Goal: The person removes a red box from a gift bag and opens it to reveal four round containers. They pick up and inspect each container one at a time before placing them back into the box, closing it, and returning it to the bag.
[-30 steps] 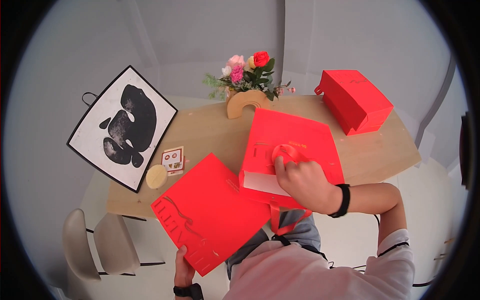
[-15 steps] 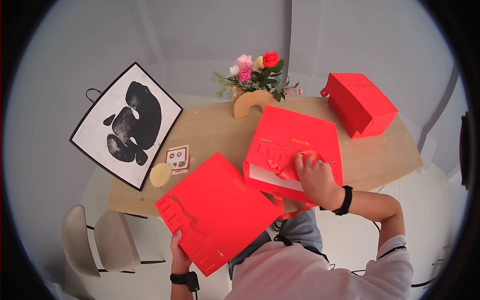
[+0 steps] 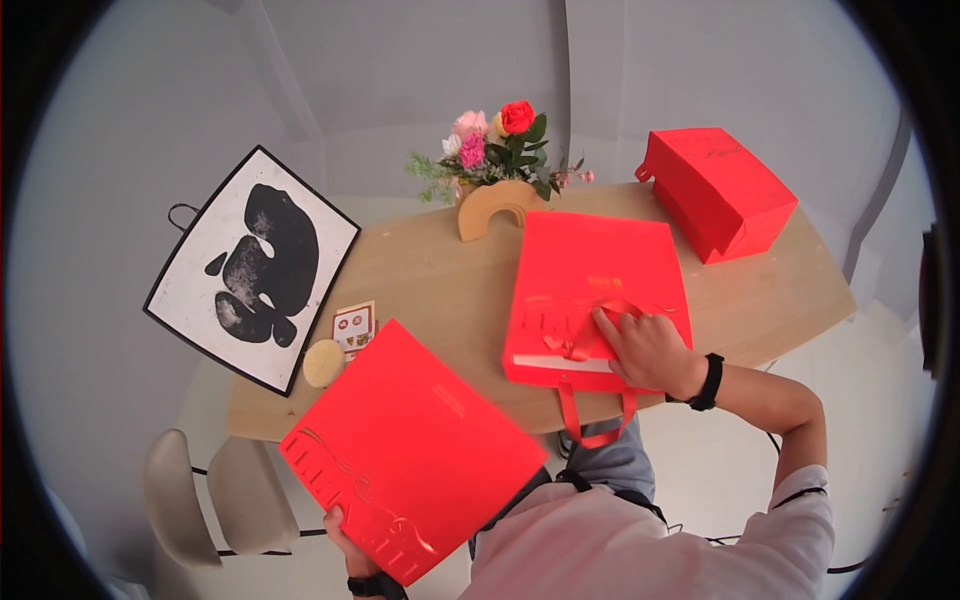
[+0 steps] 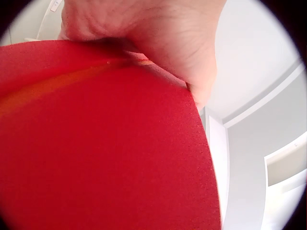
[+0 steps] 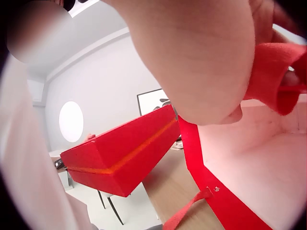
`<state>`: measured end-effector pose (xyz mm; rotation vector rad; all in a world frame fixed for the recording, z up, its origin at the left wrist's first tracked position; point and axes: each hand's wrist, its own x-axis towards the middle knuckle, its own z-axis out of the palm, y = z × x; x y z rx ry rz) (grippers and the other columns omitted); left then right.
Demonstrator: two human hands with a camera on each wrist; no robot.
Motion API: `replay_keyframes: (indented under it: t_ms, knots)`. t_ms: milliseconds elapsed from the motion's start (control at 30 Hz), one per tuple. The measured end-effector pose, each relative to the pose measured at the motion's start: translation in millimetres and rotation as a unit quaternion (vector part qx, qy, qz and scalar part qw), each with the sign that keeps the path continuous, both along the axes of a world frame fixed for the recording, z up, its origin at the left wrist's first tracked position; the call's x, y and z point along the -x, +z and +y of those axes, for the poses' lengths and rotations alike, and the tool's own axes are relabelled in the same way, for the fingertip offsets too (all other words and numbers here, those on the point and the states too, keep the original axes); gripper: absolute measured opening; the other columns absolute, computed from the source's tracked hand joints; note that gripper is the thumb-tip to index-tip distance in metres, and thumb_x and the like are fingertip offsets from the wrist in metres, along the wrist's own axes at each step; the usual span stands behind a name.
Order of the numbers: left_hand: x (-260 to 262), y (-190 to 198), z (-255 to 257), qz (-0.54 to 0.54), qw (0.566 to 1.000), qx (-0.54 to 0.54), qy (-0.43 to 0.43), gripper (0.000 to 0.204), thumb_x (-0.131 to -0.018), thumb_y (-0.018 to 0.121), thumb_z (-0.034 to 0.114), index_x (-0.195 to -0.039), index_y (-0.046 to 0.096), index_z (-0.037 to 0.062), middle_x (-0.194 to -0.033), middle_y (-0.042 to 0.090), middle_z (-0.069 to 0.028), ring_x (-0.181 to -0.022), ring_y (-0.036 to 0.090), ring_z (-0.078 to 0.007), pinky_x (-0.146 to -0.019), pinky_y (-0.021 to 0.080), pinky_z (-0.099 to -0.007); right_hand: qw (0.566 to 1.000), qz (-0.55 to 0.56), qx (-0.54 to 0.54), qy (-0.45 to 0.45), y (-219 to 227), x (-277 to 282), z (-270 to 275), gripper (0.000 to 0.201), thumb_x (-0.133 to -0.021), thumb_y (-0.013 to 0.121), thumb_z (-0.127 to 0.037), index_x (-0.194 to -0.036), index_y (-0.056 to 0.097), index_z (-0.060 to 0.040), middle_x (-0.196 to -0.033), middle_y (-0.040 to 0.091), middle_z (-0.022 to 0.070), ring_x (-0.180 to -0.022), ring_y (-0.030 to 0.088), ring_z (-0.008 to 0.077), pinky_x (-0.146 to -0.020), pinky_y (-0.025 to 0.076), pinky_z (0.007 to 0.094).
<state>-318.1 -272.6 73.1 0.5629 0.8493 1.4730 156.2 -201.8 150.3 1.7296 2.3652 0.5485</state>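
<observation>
My left hand grips a flat red gift box by its near left corner; the left wrist view shows the palm close over its red edge. The box hangs in front of the table's near edge, and an orange seam runs round its side in the right wrist view. My right hand holds the upper red ribbon handle of a red gift bag lying on the table. The bag's mouth faces me, with a white inside. Its other ribbon handle droops over the table edge.
Another red gift bag stands at the back right of the wooden table. Flowers stand behind a wooden arch. To the left are a framed black-and-white picture, cards, a round pale disc and chairs.
The box has moved down and left, away from the bag, which it overlapped in view. The bag has turned straighter towards me, and my right hand has shifted right with its handle.
</observation>
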Motion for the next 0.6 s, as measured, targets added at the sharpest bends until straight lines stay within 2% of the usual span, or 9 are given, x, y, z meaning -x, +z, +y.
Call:
replay_keyframes:
  t_ms: [67,100,133,167,233,267,333,367,600]
  knots:
    - [6.4,-3.3,-1.9,-0.004,1.000,-0.024,0.012,0.074,-0.085,0.057,0.042,-0.145,0.042,0.0030,-0.137,0.055,-0.0138,-0.121,0.057,-0.0315,-0.100,0.048,-0.0445,0.999,0.044,0.001,0.010,2.6,4.1,11.6,0.066,-0.087,0.064,-0.034,-0.139,0.052,0.0048,-0.077,0.062,0.0116,-0.063,0.061,0.0222,-0.057,0.045,0.0347]
    - [12.2,-6.7,-3.1,-0.011,0.998,-0.049,0.023,0.075,-0.084,0.058,0.041,-0.146,0.041,0.0035,-0.139,0.054,-0.0136,-0.123,0.055,-0.0319,-0.103,0.046,-0.0449,0.998,0.060,-0.001,0.024,5.3,8.8,18.2,0.065,-0.086,0.062,-0.031,-0.137,0.052,0.0081,-0.069,0.060,0.0110,-0.057,0.059,0.0233,-0.055,0.044,0.0364]
    - [22.0,-17.8,-4.1,-0.008,0.999,-0.048,0.023,0.075,-0.084,0.058,0.041,-0.146,0.041,0.0035,-0.139,0.054,-0.0136,-0.123,0.055,-0.0319,-0.103,0.046,-0.0449,0.996,0.076,-0.005,0.038,7.6,13.9,24.1,0.064,-0.086,0.061,-0.028,-0.136,0.053,0.0113,-0.061,0.058,0.0104,-0.051,0.058,0.0245,-0.053,0.043,0.0382]
    - [34.0,-34.3,-4.6,-0.033,0.998,-0.055,0.004,0.075,-0.083,0.059,0.039,-0.146,0.040,0.0035,-0.140,0.053,-0.0136,-0.125,0.053,-0.0321,-0.105,0.044,-0.0449,0.996,0.078,-0.005,0.039,8.7,18.6,29.8,0.064,-0.086,0.061,-0.028,-0.136,0.053,0.0113,-0.061,0.058,0.0104,-0.051,0.058,0.0245,-0.053,0.043,0.0382]
    - [29.6,-32.2,-6.4,-0.059,0.996,-0.064,-0.013,0.075,-0.082,0.060,0.037,-0.147,0.040,0.0035,-0.142,0.052,-0.0137,-0.127,0.052,-0.0323,-0.107,0.042,-0.0449,0.992,0.084,-0.053,0.079,9.9,27.9,41.4,0.051,-0.086,0.059,-0.021,-0.120,0.059,0.0159,-0.056,0.057,0.0090,-0.048,0.059,0.0244,-0.049,0.042,0.0388]
    - [25.1,-31.9,-9.2,-0.055,0.997,-0.056,-0.015,0.074,-0.082,0.060,0.036,-0.146,0.040,0.0035,-0.141,0.053,-0.0139,-0.126,0.053,-0.0324,-0.105,0.043,-0.0446,0.992,0.084,-0.053,0.081,10.9,32.7,46.4,0.051,-0.086,0.059,-0.021,-0.120,0.059,0.0159,-0.056,0.057,0.0090,-0.048,0.059,0.0244,-0.049,0.042,0.0388]
    - [6.3,-14.2,-10.9,-0.051,0.997,-0.050,-0.017,0.074,-0.082,0.060,0.035,-0.146,0.041,0.0034,-0.140,0.053,-0.0141,-0.124,0.054,-0.0324,-0.104,0.044,-0.0443,0.987,0.092,-0.079,0.109,14.0,42.8,56.3,0.033,-0.085,0.058,-0.017,-0.100,0.062,0.0123,-0.058,0.059,0.0105,-0.049,0.062,0.0250,-0.047,0.043,0.0391]
    - [-3.1,-3.8,-12.1,-0.041,0.998,-0.024,-0.031,0.073,-0.082,0.060,0.035,-0.145,0.041,0.0032,-0.139,0.054,-0.0144,-0.123,0.054,-0.0321,-0.104,0.045,-0.0441,0.983,0.102,-0.091,0.121,16.4,47.3,60.1,0.021,-0.084,0.057,-0.015,-0.087,0.059,0.0055,-0.059,0.059,0.0100,-0.051,0.063,0.0265,-0.047,0.045,0.0394]
    - [-36.6,11.7,1.2,-0.043,0.996,0.024,-0.067,0.071,-0.084,0.059,0.039,-0.143,0.044,0.0027,-0.135,0.056,-0.0148,-0.120,0.056,-0.0314,-0.100,0.048,-0.0442,0.990,0.089,-0.036,0.105,27.0,65.1,59.6,0.018,-0.083,0.058,-0.014,-0.077,0.062,0.0022,-0.068,0.062,0.0130,-0.056,0.066,0.0273,-0.049,0.049,0.0392]
